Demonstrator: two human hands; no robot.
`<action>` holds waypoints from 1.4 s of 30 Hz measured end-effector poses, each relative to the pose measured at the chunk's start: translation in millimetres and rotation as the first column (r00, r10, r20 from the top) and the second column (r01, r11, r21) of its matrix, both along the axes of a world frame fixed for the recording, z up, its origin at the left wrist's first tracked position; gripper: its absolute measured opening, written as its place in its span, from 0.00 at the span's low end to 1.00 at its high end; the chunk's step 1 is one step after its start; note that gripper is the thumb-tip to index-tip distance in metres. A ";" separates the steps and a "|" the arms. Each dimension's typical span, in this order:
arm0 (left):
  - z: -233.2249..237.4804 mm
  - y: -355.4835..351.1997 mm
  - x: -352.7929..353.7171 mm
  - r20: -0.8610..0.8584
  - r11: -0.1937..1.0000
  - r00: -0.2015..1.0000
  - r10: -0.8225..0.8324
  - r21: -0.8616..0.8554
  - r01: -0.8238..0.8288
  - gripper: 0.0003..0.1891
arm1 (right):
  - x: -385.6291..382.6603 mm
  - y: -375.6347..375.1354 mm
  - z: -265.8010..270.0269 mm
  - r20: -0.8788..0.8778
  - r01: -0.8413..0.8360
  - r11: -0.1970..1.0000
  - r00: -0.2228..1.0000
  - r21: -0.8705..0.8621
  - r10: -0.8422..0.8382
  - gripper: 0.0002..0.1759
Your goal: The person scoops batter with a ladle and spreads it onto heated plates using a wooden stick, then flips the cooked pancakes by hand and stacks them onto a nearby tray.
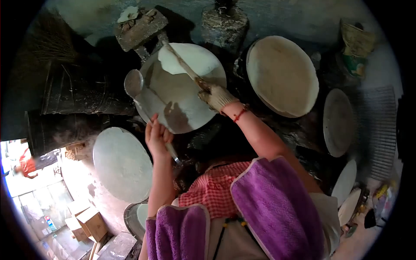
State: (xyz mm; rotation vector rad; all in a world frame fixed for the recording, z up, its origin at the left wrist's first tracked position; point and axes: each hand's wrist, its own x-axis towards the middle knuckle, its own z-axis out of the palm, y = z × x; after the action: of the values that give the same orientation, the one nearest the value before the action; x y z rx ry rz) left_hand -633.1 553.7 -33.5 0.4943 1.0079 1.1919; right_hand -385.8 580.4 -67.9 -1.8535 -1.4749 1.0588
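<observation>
My left hand point(158, 136) is closed around the handle of a metal ladle point(133, 83), whose round bowl hangs beyond the left rim of a large round griddle point(173, 117). The handle's other end sticks out below my fist. On my right hand point(217, 98) is a knitted work glove, blackened at the fingers, and it grips a wooden stick point(182, 63). That stick slants up and left across a pale patch of batter point(203, 60) on the far part of the griddle. The ladle's shadow falls on the griddle surface.
Other round griddles stand close by: one with a pale sheet point(284, 76) at right, a whitish one point(121, 164) at lower left, and a grey one point(339, 122) farther right. A rough block point(141, 30) stands behind. Cardboard boxes point(92, 223) sit at lower left.
</observation>
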 end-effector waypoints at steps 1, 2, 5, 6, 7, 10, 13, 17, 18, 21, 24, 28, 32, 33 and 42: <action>5.0 -12.0 -15.8 -0.014 0.999 0.999 -0.044 0.028 0.044 0.15 | 4.1 -5.0 2.8 -0.149 0.014 0.998 0.989 -0.057 -0.023 0.26; 12.4 -26.9 -31.2 -0.016 0.999 0.999 -0.035 0.035 0.035 0.16 | 6.4 -12.0 6.1 -0.294 0.022 0.993 0.954 -0.115 -0.055 0.26; 33.3 -81.4 -95.8 0.121 0.987 0.990 -0.075 0.148 0.057 0.20 | 33.7 -73.9 18.1 -0.539 0.211 0.945 0.780 -0.250 -0.317 0.25; 55.6 -98.5 -93.4 -0.108 0.991 0.992 0.067 0.121 -0.054 0.20 | 33.0 -74.5 23.7 -0.599 0.349 0.896 0.667 -0.274 -0.443 0.26; 57.0 -106.4 -92.5 -0.150 0.992 0.982 0.116 0.072 -0.106 0.20 | 19.3 -71.5 17.3 -0.562 0.332 0.901 0.704 -0.279 -0.433 0.25; 40.4 -120.1 -108.8 -0.232 0.989 0.964 0.131 -0.032 -0.143 0.19 | -17.7 -38.8 7.0 -0.552 0.280 0.912 0.729 -0.301 -0.405 0.22; 35.8 -120.8 -102.3 -0.154 0.970 0.961 0.231 -0.038 -0.239 0.17 | -10.2 -19.4 14.6 -0.419 0.119 0.961 0.882 -0.250 -0.218 0.22; 49.2 -142.1 -93.7 -0.139 0.899 0.889 0.437 0.090 -0.428 0.17 | 27.0 -35.5 15.9 -0.506 0.190 0.977 0.836 -0.094 -0.212 0.20; 45.6 -145.5 -93.2 -0.145 0.888 0.876 0.460 0.093 -0.450 0.17 | 22.7 -36.1 14.3 -0.546 0.220 0.962 0.792 -0.163 -0.274 0.21; 35.6 -152.3 -100.5 -0.150 0.916 0.904 0.400 0.107 -0.387 0.17 | -13.0 -24.9 10.5 -0.630 0.167 0.959 0.726 -0.228 -0.276 0.20; 46.8 -150.7 -87.2 -0.101 0.868 0.863 0.496 0.100 -0.487 0.17 | -3.7 -8.6 14.4 -0.437 0.015 0.992 0.897 -0.124 -0.068 0.17; 58.6 -157.7 -65.3 -0.094 0.803 0.802 0.590 0.166 -0.572 0.17 | 59.0 -4.7 -21.7 -0.695 0.219 0.975 0.699 -0.021 -0.172 0.23; 65.5 -169.4 -44.7 -0.155 0.804 0.789 0.594 0.146 -0.576 0.17 | 21.2 12.0 15.8 -0.639 0.008 0.968 0.750 -0.251 -0.172 0.20; 67.7 -173.7 -40.8 -0.147 0.793 0.779 0.609 0.126 -0.596 0.17 | 9.3 20.0 2.6 -0.580 -0.059 0.961 0.807 -0.270 -0.113 0.19; 75.9 -173.6 -58.7 -0.159 0.762 0.750 0.643 0.236 -0.603 0.17 | 90.7 35.6 9.3 -0.697 -0.259 0.915 0.716 -0.309 -0.032 0.22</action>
State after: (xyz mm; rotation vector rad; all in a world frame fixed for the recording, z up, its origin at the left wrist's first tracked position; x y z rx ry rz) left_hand -691.9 380.1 42.5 0.4451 1.3389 1.8733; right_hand -295.1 616.1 -58.6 -1.3228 -0.9641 1.9637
